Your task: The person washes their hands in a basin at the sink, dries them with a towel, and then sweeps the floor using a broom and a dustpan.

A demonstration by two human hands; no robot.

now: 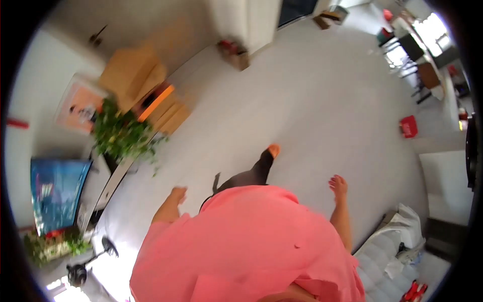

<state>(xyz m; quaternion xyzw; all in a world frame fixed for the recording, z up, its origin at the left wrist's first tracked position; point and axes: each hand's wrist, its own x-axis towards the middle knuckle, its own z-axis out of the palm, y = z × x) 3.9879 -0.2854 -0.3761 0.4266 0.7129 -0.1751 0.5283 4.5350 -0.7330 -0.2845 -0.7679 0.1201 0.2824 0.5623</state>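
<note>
Grey floor (302, 100) underfoot: the step in hand looks like walking. Right hand (340, 185): grip loosely wide, nothing seen in it. Left hand (177, 194): grip too blurred to tell. The plant (118, 132) is beyond the left hand, well apart; touching it would call for stepping closer.

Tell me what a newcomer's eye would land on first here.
The pink shirt fills the bottom middle, with the left hand and right hand out on either side over the pale floor. Toward the left, a leafy green plant shows by cardboard boxes, with a bluish screen lower, near the edge.
</note>
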